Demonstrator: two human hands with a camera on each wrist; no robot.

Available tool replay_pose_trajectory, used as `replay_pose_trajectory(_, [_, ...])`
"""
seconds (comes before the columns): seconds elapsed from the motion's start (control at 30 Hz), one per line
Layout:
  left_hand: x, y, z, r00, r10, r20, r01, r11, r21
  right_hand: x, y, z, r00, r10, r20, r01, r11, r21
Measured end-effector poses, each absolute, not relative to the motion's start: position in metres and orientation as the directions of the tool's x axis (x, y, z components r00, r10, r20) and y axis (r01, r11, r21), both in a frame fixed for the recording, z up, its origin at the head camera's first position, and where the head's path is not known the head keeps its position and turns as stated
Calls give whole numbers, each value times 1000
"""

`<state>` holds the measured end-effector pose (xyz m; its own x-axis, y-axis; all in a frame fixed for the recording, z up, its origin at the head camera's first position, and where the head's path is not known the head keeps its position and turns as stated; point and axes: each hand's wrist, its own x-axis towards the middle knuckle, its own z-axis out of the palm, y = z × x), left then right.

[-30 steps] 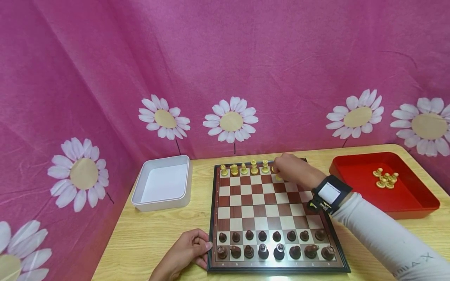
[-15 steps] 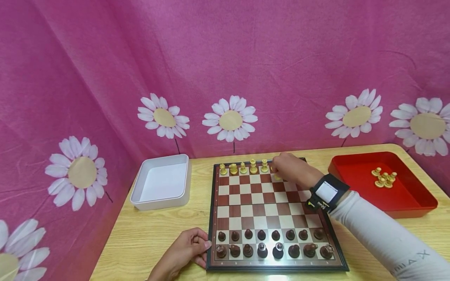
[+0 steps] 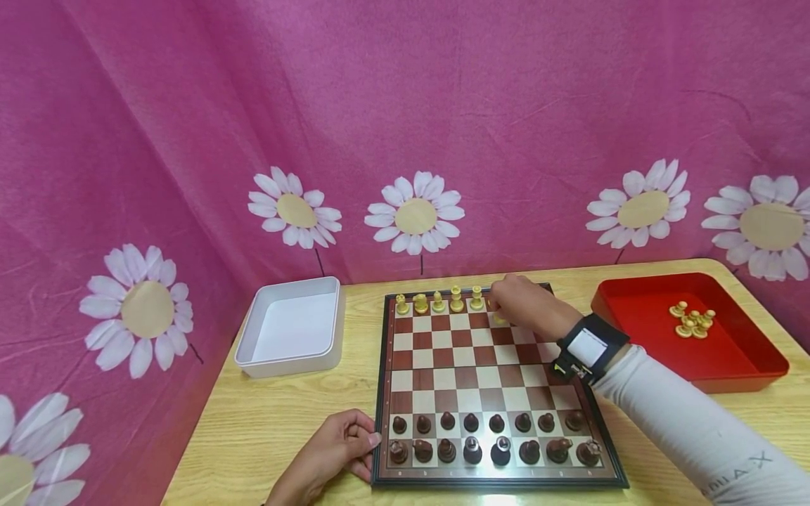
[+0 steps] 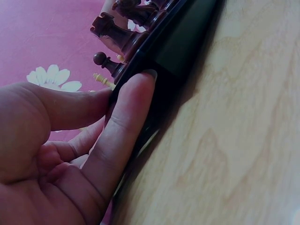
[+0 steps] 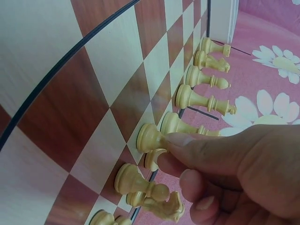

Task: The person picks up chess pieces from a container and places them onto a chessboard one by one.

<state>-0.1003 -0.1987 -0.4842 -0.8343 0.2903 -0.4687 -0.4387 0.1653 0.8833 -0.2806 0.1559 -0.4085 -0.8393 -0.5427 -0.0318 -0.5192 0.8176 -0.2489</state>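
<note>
My right hand reaches over the far side of the chessboard. In the right wrist view, its thumb and forefinger pinch a cream pawn, whose top is hidden by the fingers; its base is at a square in the second row. Another cream pawn stands beside it, with a cream knight behind. At the near left corner my left hand grips the board's dark edge between thumb and finger. A dark rook and a dark pawn stand close above those fingers.
Several dark pieces fill the two near rows. Cream pieces, including a king, line the far row. To the right, a red tray holds several cream pawns. A white tray sits at the left, before a pink curtain.
</note>
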Motion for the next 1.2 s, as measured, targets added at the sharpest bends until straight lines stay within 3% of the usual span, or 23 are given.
replay_pose_trajectory(0.77, [-99, -198, -486, -836, 292, -465, -437, 160, 885, -273, 160, -402, -834, -551, -31, -527, 811, -253])
replay_pose_trajectory(1.2, [-98, -199, -486, -837, 297, -460, -432, 156, 888, -271, 191, -384, -870, -493, 22, -483, 841, -245])
